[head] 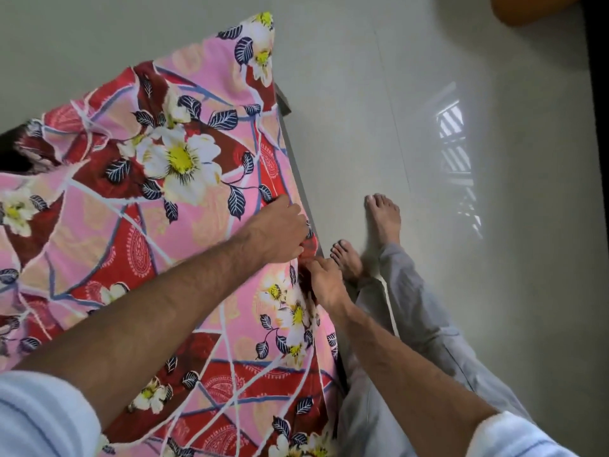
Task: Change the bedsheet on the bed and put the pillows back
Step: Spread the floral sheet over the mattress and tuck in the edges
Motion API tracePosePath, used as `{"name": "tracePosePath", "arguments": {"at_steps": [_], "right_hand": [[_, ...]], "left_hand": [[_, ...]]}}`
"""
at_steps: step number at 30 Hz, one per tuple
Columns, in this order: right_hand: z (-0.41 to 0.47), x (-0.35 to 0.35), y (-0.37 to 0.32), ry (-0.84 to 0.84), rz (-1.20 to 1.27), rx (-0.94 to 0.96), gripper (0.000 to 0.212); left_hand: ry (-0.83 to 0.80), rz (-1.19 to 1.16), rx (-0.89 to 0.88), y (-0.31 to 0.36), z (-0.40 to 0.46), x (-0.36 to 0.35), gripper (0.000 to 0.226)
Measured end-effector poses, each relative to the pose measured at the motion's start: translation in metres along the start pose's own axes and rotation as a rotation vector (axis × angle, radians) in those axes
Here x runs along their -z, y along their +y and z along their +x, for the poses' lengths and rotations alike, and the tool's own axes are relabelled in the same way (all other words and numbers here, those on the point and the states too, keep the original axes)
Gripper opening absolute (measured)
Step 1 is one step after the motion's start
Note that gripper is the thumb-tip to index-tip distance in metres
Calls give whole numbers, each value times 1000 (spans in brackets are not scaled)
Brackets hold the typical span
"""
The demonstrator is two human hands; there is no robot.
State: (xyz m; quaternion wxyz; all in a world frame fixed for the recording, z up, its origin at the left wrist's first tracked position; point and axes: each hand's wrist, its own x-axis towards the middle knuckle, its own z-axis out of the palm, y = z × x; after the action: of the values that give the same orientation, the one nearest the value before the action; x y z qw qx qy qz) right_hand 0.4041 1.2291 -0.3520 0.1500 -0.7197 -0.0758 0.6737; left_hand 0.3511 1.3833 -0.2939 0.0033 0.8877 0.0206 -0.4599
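Observation:
A pink and red floral bedsheet covers the bed and fills the left half of the view. At the bed's right edge my left hand grips a fold of the sheet with curled fingers. Just below it my right hand pinches the sheet's hanging edge against the side of the bed. Both hands sit close together, almost touching. The sheet bunches a little around them. No pillow is in view.
The bed's dark frame edge runs diagonally beside a pale tiled floor. My bare feet stand right next to the bed. An orange object sits at the top right, and a dark strip runs down the right border.

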Motion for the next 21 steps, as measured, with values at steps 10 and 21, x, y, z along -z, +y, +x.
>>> {"name": "tracePosePath", "arguments": {"at_steps": [10, 21], "right_hand": [[-26, -12, 3, -106, -15, 112, 30], [-38, -3, -16, -239, 213, 39, 44]], "left_hand": [[-165, 70, -2, -4, 11, -2, 75], [-245, 249, -54, 1, 14, 4, 45]]}}
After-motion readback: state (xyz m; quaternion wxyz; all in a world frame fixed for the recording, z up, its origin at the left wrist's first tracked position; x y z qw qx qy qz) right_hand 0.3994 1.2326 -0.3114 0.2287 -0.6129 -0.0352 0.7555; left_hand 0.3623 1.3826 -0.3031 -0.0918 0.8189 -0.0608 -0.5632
